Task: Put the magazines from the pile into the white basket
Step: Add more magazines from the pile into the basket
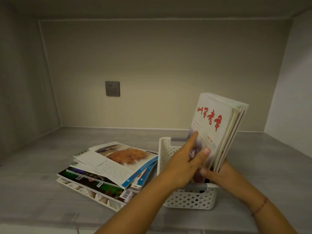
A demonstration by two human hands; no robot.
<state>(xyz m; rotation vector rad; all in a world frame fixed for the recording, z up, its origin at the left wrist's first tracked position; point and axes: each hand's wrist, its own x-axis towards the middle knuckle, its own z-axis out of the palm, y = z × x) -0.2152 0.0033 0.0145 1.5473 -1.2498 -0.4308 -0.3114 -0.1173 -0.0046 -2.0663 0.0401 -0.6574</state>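
Both hands, left hand (181, 164) and right hand (217, 174), grasp upright magazines (214, 125) inside the white basket (190, 200), pile (108, 169) lying to their left.

Both forearms run off the bottom edge. The left hand (181, 166) covers the lower part of the front magazine (211, 125) in the basket (190, 200), and the small print on that cover is too blurred to read. The right hand (217, 173) is mostly hidden behind the upright magazines; only its fingertips and wrist show, so its grip cannot be told. How many magazines stand behind the front one is unclear. The basket's inside and far right wall are hidden. In the pile (109, 169) only the lower magazines' edges show. The counter (42, 208) is cut off at the bottom edge.
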